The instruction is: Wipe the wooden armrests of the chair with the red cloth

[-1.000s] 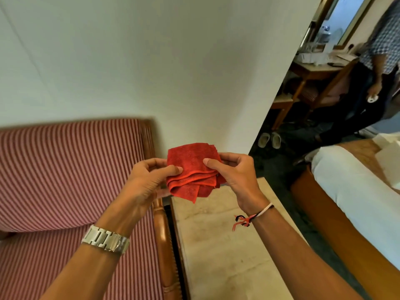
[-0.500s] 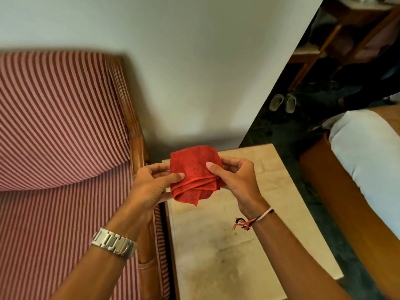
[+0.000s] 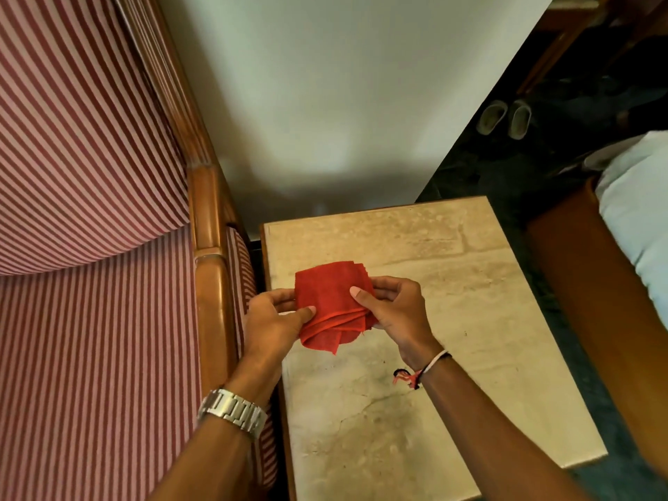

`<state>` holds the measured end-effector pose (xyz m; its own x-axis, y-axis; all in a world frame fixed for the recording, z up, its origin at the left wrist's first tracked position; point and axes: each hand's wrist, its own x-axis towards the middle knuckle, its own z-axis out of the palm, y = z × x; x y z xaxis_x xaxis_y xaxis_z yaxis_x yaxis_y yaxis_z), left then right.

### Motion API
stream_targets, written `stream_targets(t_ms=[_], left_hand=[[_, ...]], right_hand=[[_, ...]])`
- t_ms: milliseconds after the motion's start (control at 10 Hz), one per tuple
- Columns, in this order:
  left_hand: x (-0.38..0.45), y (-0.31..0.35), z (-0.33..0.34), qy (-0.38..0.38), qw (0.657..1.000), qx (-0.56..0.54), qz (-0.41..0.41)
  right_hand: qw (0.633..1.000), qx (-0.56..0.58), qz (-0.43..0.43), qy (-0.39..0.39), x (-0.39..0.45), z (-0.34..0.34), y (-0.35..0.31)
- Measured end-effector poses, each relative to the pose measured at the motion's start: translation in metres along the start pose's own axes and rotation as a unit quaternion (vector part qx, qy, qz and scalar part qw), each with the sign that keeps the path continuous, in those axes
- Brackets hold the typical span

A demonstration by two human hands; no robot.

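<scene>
A folded red cloth [image 3: 330, 305] is held up between both hands, above the left edge of a stone-topped side table. My left hand [image 3: 271, 327] pinches its left side with thumb on top, and my right hand [image 3: 394, 312] pinches its right side. The chair has red-and-white striped upholstery [image 3: 90, 247] and a polished wooden armrest [image 3: 209, 283] running front to back just left of my left hand. My left forearm crosses over the near part of the armrest and hides it.
The beige stone side table [image 3: 433, 392] stands tight against the chair's right side. A white wall [image 3: 325, 103] is behind. A bed with orange wooden frame [image 3: 596, 301] and white bedding lies at right. A pair of slippers [image 3: 504, 117] sits on the dark floor.
The view has tilted downward, so chair and table fill more of the frame. Both hands have kept hold of the cloth and lowered it toward the table and armrest.
</scene>
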<state>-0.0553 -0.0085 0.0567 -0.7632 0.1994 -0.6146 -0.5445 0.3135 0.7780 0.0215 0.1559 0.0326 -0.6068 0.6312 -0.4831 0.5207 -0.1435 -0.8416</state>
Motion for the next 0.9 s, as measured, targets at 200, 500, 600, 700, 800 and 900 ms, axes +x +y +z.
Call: stream_targets(t_ms=[200,500,600,700,800,900], left_hand=[[0.033,-0.046,0.019,0.06,0.998,0.023,-0.021],[0.068,-0.097,0.029,0.096,0.987,0.127,-0.004],[0.074,-0.11,0.031,0.096,0.984,0.147,-0.009],[0.076,-0.111,0.031,0.1,0.981,0.164,-0.013],[0.066,-0.109,0.034,0.109,0.963,0.242,0.053],[0.054,-0.1,0.037,0.102,0.915,0.353,0.164]], right_hand=[[0.998,-0.042,0.035,0.02,0.023,0.017,0.045],[0.988,-0.155,0.019,0.014,0.044,0.034,0.094],[0.983,-0.182,0.011,0.016,0.047,0.036,0.102],[0.979,-0.201,0.019,0.019,0.047,0.039,0.105],[0.971,-0.239,0.018,0.025,0.045,0.041,0.101],[0.91,-0.399,-0.098,0.05,0.037,0.04,0.085]])
